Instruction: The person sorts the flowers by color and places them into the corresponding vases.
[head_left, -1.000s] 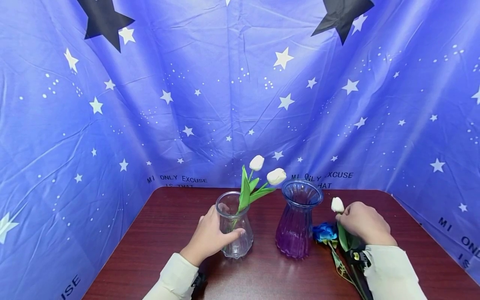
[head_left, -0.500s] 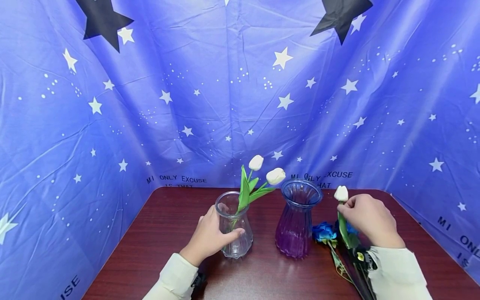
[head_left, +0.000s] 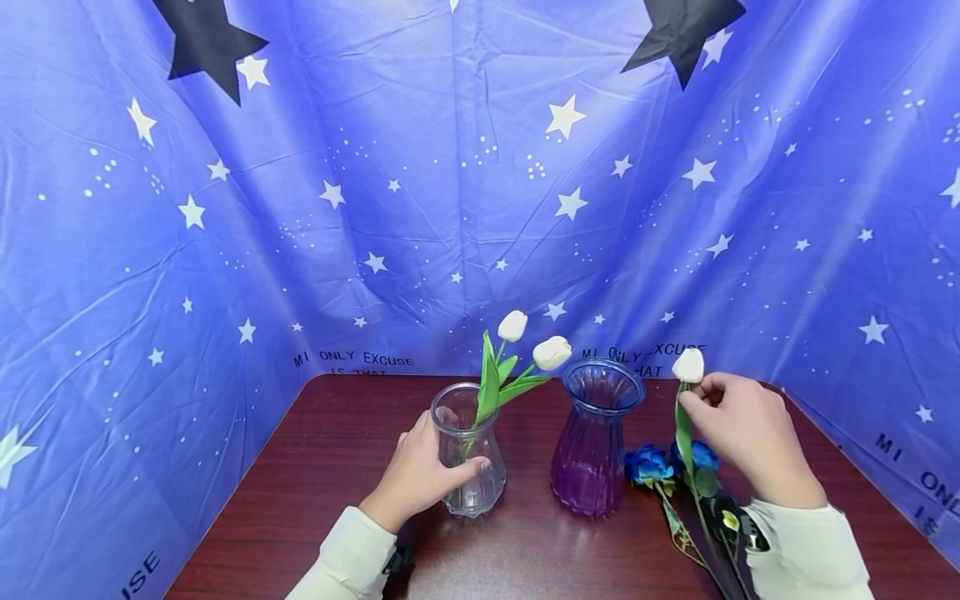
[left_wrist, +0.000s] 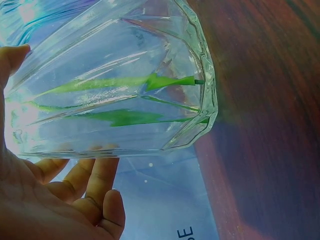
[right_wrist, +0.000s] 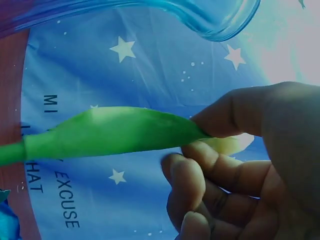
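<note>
My left hand [head_left: 420,482] holds the clear glass vase [head_left: 480,487] around its side, thumb across the front. Two white tulips [head_left: 512,326] lean rightward out of it. Through the glass [left_wrist: 150,45] in the left wrist view, their green stems [left_wrist: 125,118] reach down to the base. Over on the right, my right hand [head_left: 750,437] pinches another white tulip [head_left: 688,365] just below its bloom, the stem hanging down. Its green leaf [right_wrist: 120,129] fills the middle of the right wrist view. Where that tulip's stem ends is unclear.
A ribbed blue-purple glass vase [head_left: 591,454] stands between the hands with no flowers in it. Blue flowers [head_left: 647,463] lie on the dark red table [head_left: 322,450] below the right hand, stems toward the front. A starry blue cloth [head_left: 465,208] hangs behind and at both sides.
My right hand has risen and shifted slightly right, lifting the white tulip with it and uncovering a second blue flower. The left hand and its vase have stayed put.
</note>
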